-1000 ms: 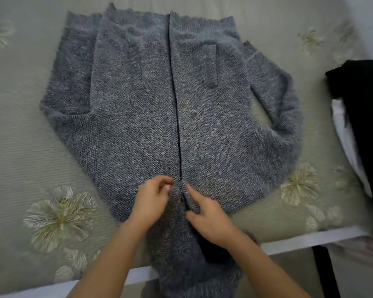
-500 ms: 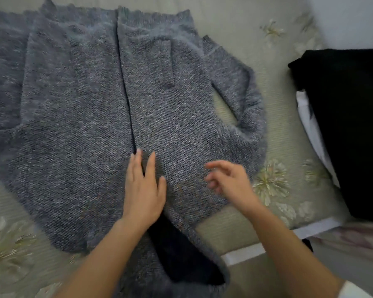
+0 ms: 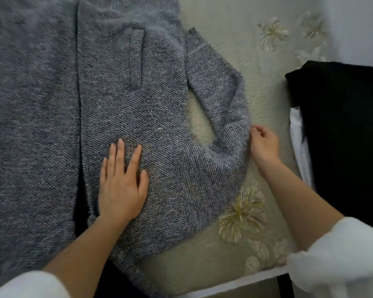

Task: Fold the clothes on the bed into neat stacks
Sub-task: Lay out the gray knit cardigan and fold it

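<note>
Finished with the front opening of the grey knitted cardigan, spread flat on the pale green flower-print bedcover; shifted rightward since, likely starting the sleeve fold. Pressing the front panel with the left hand, fingers straight and spread. Reaching with the right hand to the outer edge of the bent sleeve, fingers curled; cannot tell whether pinching.

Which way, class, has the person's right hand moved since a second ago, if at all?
Yes. The right hand left the front opening of the cardigan and went rightward to its sleeve bend, towards the black garment.
</note>
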The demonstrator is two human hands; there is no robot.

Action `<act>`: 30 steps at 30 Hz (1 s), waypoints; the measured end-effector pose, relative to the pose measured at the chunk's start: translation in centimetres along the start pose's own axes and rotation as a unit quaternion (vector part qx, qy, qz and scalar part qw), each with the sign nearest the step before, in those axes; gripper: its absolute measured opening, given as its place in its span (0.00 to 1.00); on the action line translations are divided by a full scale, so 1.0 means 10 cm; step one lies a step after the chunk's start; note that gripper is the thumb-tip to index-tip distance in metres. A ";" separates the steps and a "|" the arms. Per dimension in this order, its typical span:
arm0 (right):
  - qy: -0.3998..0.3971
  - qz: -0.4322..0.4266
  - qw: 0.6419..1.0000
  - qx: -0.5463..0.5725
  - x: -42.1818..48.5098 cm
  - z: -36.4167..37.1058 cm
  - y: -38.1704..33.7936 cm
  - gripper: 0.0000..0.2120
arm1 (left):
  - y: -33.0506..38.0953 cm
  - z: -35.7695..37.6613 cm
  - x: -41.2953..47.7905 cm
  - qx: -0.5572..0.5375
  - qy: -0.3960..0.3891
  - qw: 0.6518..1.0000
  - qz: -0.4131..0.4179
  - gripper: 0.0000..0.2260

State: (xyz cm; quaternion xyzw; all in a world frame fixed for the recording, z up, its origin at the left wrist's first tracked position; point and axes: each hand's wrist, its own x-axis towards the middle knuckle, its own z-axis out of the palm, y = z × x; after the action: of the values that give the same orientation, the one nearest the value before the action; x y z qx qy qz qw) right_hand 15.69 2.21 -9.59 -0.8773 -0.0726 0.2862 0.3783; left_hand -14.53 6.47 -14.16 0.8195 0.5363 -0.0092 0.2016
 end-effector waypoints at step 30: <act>-0.301 0.002 0.825 0.478 0.12 -0.58 -1.32 0.14 | 0.07 -0.03 0.02 0.012 0.009 1.000 -0.022 0.28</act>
State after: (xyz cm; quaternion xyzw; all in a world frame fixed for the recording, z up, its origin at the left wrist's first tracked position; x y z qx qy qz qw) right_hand 21.13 8.28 2.37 -0.4568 -0.0354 0.5360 0.7090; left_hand -13.90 6.56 -13.72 0.8098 0.5561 -0.0129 0.1867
